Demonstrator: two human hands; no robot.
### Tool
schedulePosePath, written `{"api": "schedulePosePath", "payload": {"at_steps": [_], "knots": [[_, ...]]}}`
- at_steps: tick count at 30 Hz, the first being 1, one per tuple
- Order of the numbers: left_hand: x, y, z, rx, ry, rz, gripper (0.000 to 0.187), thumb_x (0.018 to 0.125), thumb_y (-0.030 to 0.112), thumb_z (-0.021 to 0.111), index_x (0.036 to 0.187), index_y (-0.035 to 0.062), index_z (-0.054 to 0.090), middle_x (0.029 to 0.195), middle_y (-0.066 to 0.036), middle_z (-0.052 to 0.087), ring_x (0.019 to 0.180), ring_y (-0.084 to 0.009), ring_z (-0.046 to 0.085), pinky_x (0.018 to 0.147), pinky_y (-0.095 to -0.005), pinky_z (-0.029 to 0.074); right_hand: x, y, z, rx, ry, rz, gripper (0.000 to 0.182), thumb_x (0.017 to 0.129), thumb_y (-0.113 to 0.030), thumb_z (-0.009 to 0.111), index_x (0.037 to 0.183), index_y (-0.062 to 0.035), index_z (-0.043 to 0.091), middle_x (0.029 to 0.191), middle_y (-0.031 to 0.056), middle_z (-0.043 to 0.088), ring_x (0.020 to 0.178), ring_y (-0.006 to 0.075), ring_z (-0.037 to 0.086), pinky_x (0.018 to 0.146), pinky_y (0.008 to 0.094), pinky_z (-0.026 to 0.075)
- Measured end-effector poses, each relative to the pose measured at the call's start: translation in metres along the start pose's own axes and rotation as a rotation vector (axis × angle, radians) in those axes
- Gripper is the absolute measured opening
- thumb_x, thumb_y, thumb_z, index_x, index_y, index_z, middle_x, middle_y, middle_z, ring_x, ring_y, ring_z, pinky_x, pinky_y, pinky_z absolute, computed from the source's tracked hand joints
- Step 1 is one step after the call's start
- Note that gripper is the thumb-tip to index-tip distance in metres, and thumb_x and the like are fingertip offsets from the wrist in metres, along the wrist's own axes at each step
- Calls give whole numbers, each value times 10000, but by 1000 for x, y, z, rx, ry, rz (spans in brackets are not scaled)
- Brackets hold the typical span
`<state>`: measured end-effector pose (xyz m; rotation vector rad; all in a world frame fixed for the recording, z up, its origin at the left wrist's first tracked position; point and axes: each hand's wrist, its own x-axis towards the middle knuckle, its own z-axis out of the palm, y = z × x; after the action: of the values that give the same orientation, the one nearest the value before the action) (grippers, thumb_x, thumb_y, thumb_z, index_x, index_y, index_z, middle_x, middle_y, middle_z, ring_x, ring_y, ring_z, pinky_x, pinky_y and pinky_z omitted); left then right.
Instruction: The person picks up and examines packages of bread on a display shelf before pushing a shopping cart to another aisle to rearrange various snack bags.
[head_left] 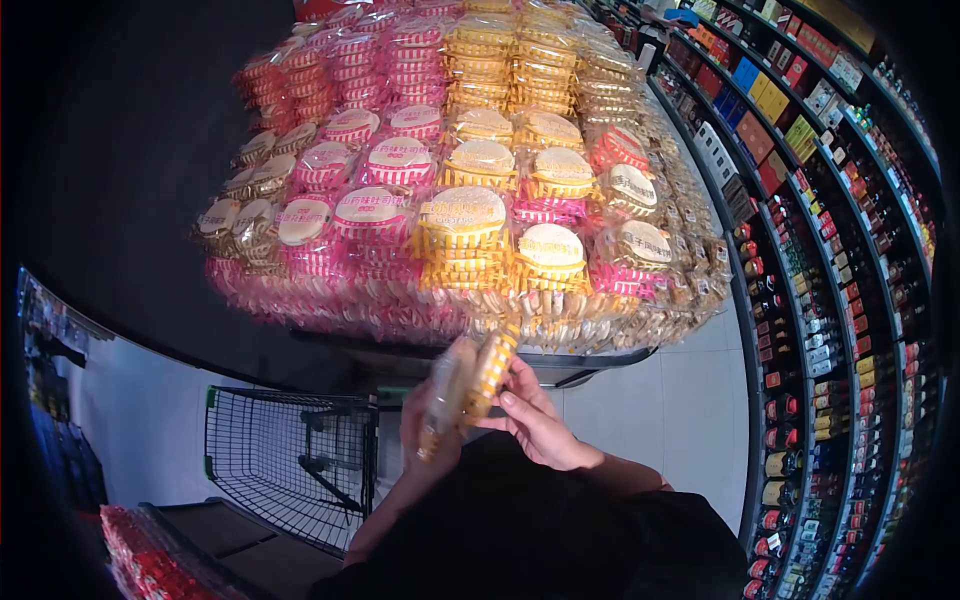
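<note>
Shop floor: pale tiles point(690, 400), with crowded dark shelves point(835, 300) curving along the right side.
Display: a broad heap of round cakes point(470, 210) in clear, pink, yellow and brown plastic wrappers, stacked in columns just beyond the hands.
Right hand point(540, 425): thumb and fingers closed on the lower part of a yellow-and-white checked packet point(494, 365), tilted upward near the heap's front edge.
Left hand point(415, 415): blurred and partly behind a translucent brownish packet point(450, 390), which touches it; how far its fingers close, I cannot tell.
Cart: black wire shopping cart point(285, 450) with green corners, left of the hands.
Lower left: red plastic-wrapped packs point(155, 560).
</note>
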<state>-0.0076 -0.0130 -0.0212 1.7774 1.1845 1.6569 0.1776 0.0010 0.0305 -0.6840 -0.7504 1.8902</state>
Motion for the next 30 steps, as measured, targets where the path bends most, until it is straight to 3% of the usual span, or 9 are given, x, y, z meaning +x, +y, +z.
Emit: {"api": "schedulePosePath", "payload": {"at_steps": [3, 7, 9, 12, 15, 16, 18, 21, 30], "knots": [[16, 7, -3, 215, -225, 357, 600, 677, 107, 874, 1199, 62, 581, 1272, -144, 611, 1149, -336, 623, 961, -417, 523, 1, 15, -21, 329, -65, 116, 609, 1044, -313, 528, 1534, -93, 243, 1471, 119, 437, 1261, 225, 558, 1046, 415, 501], [22, 8, -7, 198, -237, 413, 561, 606, 132, 899, 1097, 81, 635, 1178, -115, 687, 1046, -354, 672, 881, -424, 560, 4, 10, -29, 641, -177, 256, 547, 1045, -330, 519, 1472, -31, 354, 1359, 145, 559, 1261, 244, 568, 1056, 425, 499], [22, 10, -11, 195, -230, 401, 520, 631, 140, 893, 1081, 71, 642, 1152, -125, 698, 1025, -349, 682, 868, -418, 561, 1, 2, -20, 553, -43, 201, 502, 1042, -284, 529, 1447, -23, 389, 1330, 154, 582, 1230, 255, 593, 1041, 429, 503], [13, 4, -16, 77, -133, 267, 441, 703, 144, 864, 1074, 43, 648, 1110, -157, 708, 997, -335, 694, 849, -403, 559, 8, -17, -20, 176, 15, -127, 495, 1005, -150, 583, 1440, -3, 399, 1383, 172, 555, 1278, 283, 559, 1053, 414, 479], [-8, 3, -24, 12, -43, 38, 386, 860, 127, 762, 1186, -3, 602, 1139, -190, 685, 1040, -281, 680, 892, -368, 537, 14, -43, -33, -743, 291, -749, 558, 908, 9, 606, 1438, -3, 433, 1395, 202, 547, 1295, 320, 542, 1060, 416, 459], [-16, -2, -21, -270, 123, -214, 380, 902, 125, 721, 1230, 8, 569, 1171, -144, 654, 1069, -253, 652, 886, -359, 540, 20, -62, -35, -745, 290, -752, 558, 908, 9, 606, 1438, -3, 433, 1395, 202, 547, 1295, 320, 542, 1060, 416, 459], [-25, -21, -22, -578, 307, -561, 416, 982, 96, 623, 1357, 15, 462, 1243, -86, 608, 1101, -198, 622, 909, -329, 534, 34, -96, -37, -1432, 361, -1022, 669, 748, 80, 621, 1396, -50, 512, 1396, 191, 547, 1280, 376, 541, 1068, 439, 452], [-11, -8, -21, -702, 313, -646, 392, 1002, 94, 590, 1366, 18, 466, 1259, -86, 603, 1116, -190, 617, 938, -327, 522, 60, -109, -48, -1571, 352, -927, 757, 640, 83, 618, 1369, -113, 558, 1404, 159, 539, 1267, 413, 528, 1078, 464, 443], [-18, -4, -20, -754, 308, -709, 368, 1018, 107, 564, 1369, 29, 484, 1263, -82, 615, 1137, -190, 620, 973, -344, 515, 112, -94, -77, -1853, 577, -788, 702, 666, 32, 649, 1349, -110, 573, 1398, 148, 535, 1336, 392, 465, 1127, 517, 375]]}}
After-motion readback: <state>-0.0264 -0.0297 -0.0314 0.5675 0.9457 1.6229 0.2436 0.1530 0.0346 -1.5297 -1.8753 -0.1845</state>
